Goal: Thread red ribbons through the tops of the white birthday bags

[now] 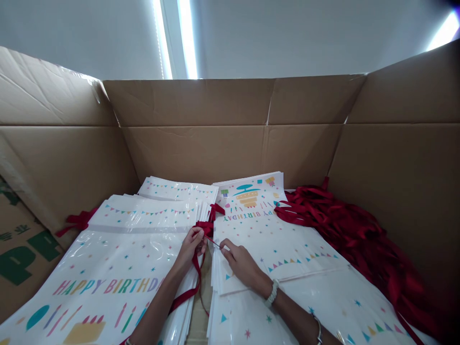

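My left hand (192, 244) is closed in a pinch on a red ribbon (198, 268) in the gap between two stacks of white "HAPPY BIRTHDAY" bags. My right hand (241, 264) is also pinched, gripping a thin stretch of the same ribbon just right of the left hand. The left stack of bags (108, 268) lies under my left forearm. The right stack of bags (273, 239) lies under my right wrist, which wears a white bead bracelet. The ribbon trails down between the stacks toward me.
All of this sits inside a large open cardboard box (230, 143) whose walls rise on three sides. A heap of red ribbons (352, 230) lies along the right wall. More red ribbon (77, 221) pokes out at the left wall. A third stack of bags (179, 190) lies further back.
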A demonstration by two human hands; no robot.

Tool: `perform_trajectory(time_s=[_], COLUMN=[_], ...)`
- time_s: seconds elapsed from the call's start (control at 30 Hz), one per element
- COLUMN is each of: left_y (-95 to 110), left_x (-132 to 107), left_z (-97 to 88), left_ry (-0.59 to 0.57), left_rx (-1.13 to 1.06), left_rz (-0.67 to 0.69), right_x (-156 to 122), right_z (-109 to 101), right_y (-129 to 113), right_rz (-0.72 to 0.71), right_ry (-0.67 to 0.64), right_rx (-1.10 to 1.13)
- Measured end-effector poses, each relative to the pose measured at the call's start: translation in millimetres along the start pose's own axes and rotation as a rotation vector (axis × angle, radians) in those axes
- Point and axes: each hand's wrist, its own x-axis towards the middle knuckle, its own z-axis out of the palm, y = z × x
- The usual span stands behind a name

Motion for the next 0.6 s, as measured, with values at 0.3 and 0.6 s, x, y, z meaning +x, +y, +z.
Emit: perform_trajectory(time_s=[0.3, 0.6], left_y=[7.5, 9.3], left_x=[-0.2, -8.3], left_z=[-1.9, 13.8], left_ry=[0.005, 0.061], left_rx=[-0.116, -0.505], left_rz=[-0.006, -0.077], right_x=[2.2, -5.6], right_z=[1.7, 0.4], right_y=[0.9, -19.1], right_rz=[-0.008, -0.067], right_ry=[-0.019, 0.114], right_rx=[0.173, 0.032])
